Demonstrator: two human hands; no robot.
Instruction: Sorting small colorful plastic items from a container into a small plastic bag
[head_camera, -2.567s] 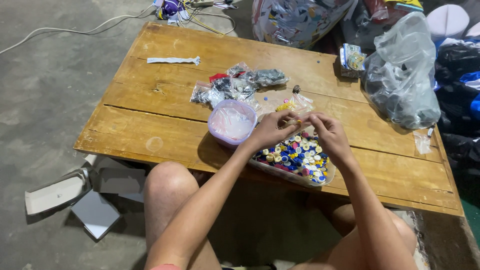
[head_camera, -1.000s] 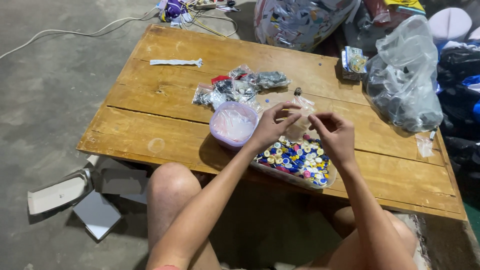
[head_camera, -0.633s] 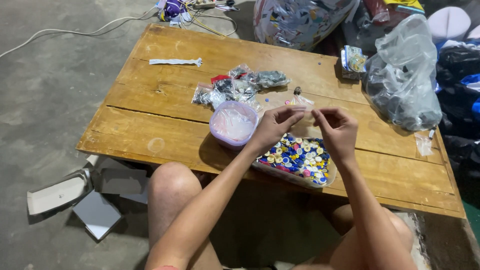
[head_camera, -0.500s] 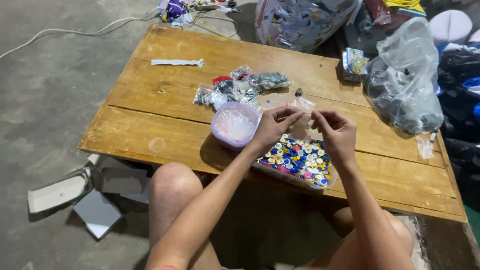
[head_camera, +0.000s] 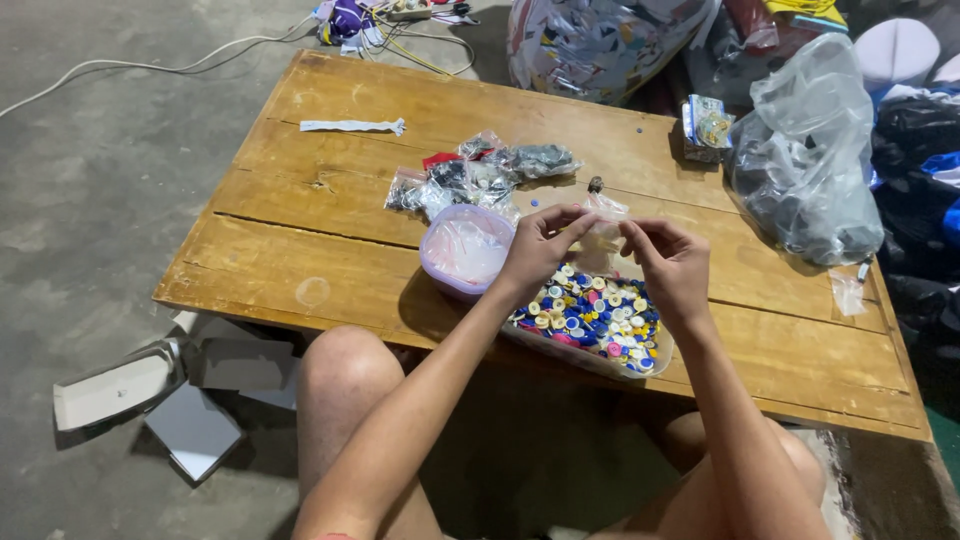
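Bare forearms, no sleeves in view. Left hand (head_camera: 537, 252) and right hand (head_camera: 672, 262) without gloves, rings or watch. Knees bare, legs uncovered where visible.

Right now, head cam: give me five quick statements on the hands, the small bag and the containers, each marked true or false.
1. Both hands, left hand and right hand, pinch one small clear bag. True.
2. The bag is held over the tray of coloured buttons. True.
3. The lilac tub stands to the right of the tray. False: it stands to its left.
4. The wooden table carries a white paper strip near its far left. True.
5. The big clear plastic sack lies on the floor. False: it rests on the table's right end.
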